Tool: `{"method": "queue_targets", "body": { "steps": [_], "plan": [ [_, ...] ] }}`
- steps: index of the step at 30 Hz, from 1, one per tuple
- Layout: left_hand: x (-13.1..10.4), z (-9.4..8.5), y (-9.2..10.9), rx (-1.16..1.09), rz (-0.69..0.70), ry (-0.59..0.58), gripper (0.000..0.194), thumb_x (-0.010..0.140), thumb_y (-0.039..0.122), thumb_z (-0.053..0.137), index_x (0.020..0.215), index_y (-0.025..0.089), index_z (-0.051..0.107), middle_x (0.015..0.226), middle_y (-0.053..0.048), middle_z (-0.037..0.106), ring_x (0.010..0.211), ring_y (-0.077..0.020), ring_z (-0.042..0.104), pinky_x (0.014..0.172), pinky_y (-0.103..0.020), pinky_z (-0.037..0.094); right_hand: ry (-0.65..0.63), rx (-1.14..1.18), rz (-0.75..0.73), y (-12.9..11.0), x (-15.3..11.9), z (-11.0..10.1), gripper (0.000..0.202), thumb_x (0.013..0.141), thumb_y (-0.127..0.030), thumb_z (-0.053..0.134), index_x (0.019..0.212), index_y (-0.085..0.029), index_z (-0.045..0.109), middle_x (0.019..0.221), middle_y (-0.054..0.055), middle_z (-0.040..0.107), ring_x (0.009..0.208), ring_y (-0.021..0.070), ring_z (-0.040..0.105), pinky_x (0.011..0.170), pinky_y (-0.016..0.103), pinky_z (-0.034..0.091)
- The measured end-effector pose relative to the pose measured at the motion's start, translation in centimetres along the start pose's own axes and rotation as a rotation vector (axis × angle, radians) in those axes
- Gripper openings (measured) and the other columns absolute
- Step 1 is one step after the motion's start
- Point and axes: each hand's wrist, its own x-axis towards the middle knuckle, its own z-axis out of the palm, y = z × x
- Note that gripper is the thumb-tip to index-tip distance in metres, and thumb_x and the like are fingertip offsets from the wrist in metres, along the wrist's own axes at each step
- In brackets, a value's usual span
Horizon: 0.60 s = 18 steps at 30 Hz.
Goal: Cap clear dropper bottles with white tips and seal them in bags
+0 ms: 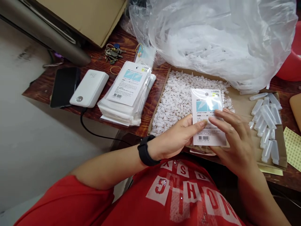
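My left hand (174,136) grips a flat packet (208,108), its thumb pressed on the front. The packet is a white printed card in a clear plastic sleeve, with blue pictures, a barcode and "1,000" at the top. At the packet's right side is my right hand (240,141), fingers spread, their tips over the card's face. Its thumb is partly hidden near the lower edge. Beneath both hands lies a shallow cardboard tray (240,100). Many small white plastic tips (178,97) fill its left part, and several translucent plastic tubes (266,117) lie on the right.
A stack of similar packets (128,84) stands left of the tray. Beyond it are keys (113,53), a white power bank (90,88) with a cable and a dark phone (64,86). Behind the tray bulges a large clear plastic bag (211,34). A yellow dotted sheet (293,147) lies right.
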Motion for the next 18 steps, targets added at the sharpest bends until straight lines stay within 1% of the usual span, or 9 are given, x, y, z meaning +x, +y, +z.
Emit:
{"method": "queue_targets", "body": {
  "steps": [3,6,8,11,15,18],
  "plan": [
    [-0.1,-0.5,0.1,0.028,-0.051,0.019,0.034,0.101,0.034,0.076,0.134,0.022,0.074,0.139,-0.012,0.076,0.123,-0.0270,0.074,0.105,-0.038,0.057,-0.098,0.048,-0.050,0.1,0.0,-0.4,0.068,0.097,-0.040,0.078,0.158,-0.028,0.050,0.158,0.013,0.061,0.159,0.0342,0.045,0.129,0.057,0.040],
    [-0.3,-0.8,0.3,0.022,-0.061,-0.010,0.034,0.101,0.034,0.076,0.133,0.022,0.075,0.137,-0.011,0.077,0.118,-0.0258,0.076,0.097,-0.035,0.059,-0.082,-0.003,-0.078,0.1,-0.1,-0.7,0.062,0.098,-0.038,0.077,0.155,-0.028,0.055,0.155,0.011,0.065,0.156,0.0314,0.050,0.126,0.053,0.043],
    [-0.4,-0.7,0.2,0.003,-0.039,-0.019,0.034,0.100,0.035,0.077,0.132,0.023,0.075,0.137,-0.010,0.077,0.118,-0.0248,0.076,0.097,-0.033,0.058,-0.061,-0.050,-0.084,0.0,-0.2,-0.5,0.060,0.099,-0.037,0.077,0.154,-0.027,0.056,0.154,0.012,0.067,0.154,0.0314,0.053,0.124,0.052,0.044],
    [-0.5,-0.5,0.1,0.009,-0.013,-0.022,0.032,0.102,0.034,0.075,0.132,0.025,0.076,0.142,-0.009,0.075,0.125,-0.0255,0.073,0.102,-0.034,0.056,-0.032,-0.075,-0.077,-0.1,-0.4,0.1,0.062,0.099,-0.033,0.078,0.156,-0.026,0.055,0.154,0.013,0.067,0.153,0.0317,0.055,0.122,0.051,0.045],
    [-0.3,-0.7,-0.1,0.043,0.036,-0.011,0.030,0.103,0.033,0.073,0.132,0.025,0.076,0.149,-0.009,0.071,0.135,-0.0279,0.068,0.113,-0.040,0.051,0.015,-0.044,-0.047,-0.1,-0.5,0.7,0.062,0.098,-0.029,0.078,0.156,-0.029,0.055,0.154,0.011,0.067,0.153,0.0306,0.055,0.122,0.051,0.045],
    [-0.2,-1.0,-0.2,0.034,0.007,0.019,0.030,0.102,0.033,0.075,0.130,0.022,0.076,0.143,-0.011,0.074,0.131,-0.0291,0.070,0.114,-0.043,0.052,-0.055,0.039,-0.026,0.1,-0.6,0.5,0.064,0.099,-0.034,0.077,0.158,-0.031,0.053,0.160,0.011,0.062,0.158,0.0313,0.048,0.126,0.055,0.043]
  ]
}}
